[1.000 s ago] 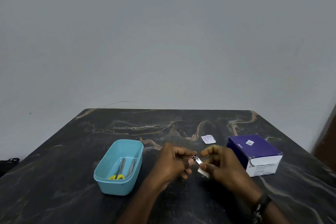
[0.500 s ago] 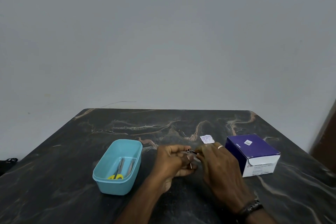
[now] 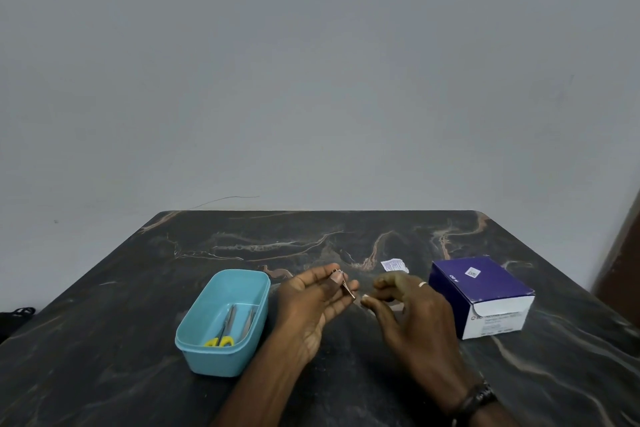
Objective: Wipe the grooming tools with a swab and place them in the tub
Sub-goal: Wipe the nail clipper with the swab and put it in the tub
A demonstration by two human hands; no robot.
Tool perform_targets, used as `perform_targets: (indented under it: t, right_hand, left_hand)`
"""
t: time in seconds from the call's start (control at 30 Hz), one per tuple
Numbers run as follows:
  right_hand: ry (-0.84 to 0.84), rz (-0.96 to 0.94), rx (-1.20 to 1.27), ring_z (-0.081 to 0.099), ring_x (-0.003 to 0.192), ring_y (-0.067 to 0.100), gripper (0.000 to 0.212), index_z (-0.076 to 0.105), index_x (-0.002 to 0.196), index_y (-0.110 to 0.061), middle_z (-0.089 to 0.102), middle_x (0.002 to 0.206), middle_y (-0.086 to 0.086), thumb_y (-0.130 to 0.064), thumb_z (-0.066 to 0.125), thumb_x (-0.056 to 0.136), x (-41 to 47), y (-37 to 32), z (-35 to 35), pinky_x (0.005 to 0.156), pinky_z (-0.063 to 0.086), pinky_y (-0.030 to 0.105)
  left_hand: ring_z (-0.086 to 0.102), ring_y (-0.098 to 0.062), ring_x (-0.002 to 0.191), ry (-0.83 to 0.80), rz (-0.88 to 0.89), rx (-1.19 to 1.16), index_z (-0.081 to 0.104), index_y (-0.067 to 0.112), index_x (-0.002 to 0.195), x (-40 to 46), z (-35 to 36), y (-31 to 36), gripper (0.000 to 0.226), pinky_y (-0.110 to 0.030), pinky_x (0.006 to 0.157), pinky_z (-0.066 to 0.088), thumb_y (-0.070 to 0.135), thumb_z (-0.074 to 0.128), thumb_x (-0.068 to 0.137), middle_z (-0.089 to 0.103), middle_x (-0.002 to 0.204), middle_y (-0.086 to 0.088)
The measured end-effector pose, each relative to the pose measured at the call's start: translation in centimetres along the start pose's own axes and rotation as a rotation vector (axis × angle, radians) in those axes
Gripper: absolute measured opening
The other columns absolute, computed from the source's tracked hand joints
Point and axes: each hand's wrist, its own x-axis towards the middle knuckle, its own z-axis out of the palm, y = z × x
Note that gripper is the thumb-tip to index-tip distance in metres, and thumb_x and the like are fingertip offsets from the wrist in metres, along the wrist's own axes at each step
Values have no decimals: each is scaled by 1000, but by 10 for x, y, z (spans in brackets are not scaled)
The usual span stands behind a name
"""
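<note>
My left hand (image 3: 311,302) pinches a small slim metal grooming tool (image 3: 346,285) between thumb and fingers, just above the table. My right hand (image 3: 412,308) is a little to its right, with its fingertips curled together on a white swab (image 3: 365,296), of which only a sliver shows. To the left stands the light blue tub (image 3: 214,362). Inside it lie yellow-handled scissors (image 3: 221,336) and another metal tool (image 3: 250,319).
A purple and white carton (image 3: 481,291) stands right of my right hand. A torn white sachet (image 3: 394,266) lies on the dark marbled table (image 3: 346,236) behind the hands. A grey wall rises beyond the table's far edge.
The hands were pressed together with the swab on the tool. They have drawn slightly apart, and the tool now points down from my left fingers.
</note>
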Motion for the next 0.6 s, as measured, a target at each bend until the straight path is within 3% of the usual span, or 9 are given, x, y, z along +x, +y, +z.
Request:
perform_targets:
  t: [0.13,0.3,0.37,0.5,0.6]
  right_hand:
    - [-10,27,14,65,76,5,26,66,92,-24,69,86,-13,-26,83,73,0,2,-2,64,57,29]
    - [54,29,-1,62,74,5,25,68,89,-23,66,85,-7,-23,84,71,0,-2,0,63,46,11]
    - [107,80,47,63,75,5,24,68,89,-25,66,86,-8,-20,84,71,1,-4,-2,63,47,12]
    - [43,371,421,71,75,-1,27,63,88,-27,75,77,-10,-14,82,74,7,-9,-5,65,53,15]
    - [37,535,742,75,75,17,27,64,93,-12,77,78,3,0,78,74,11,-9,-5,69,58,28]
  left_hand:
    - [74,-31,77,-32,-33,-15,63,-9,102,-1,1,0,19,-36,66,62,-8,63,83,70,90,-24]
    - [74,-32,76,-29,-29,1,64,-10,101,-3,1,1,23,-37,65,62,-12,65,79,72,89,-26]
    - [74,-33,77,-24,-12,29,64,-8,102,-4,1,1,22,-36,64,62,-13,64,80,71,95,-27]
    - [73,-34,84,-46,33,99,66,-3,102,-6,3,-2,22,-39,70,62,-11,65,82,71,99,-25]
    - [73,-32,90,-63,63,166,69,1,99,-7,5,-3,20,-37,73,61,-8,67,81,74,97,-21]
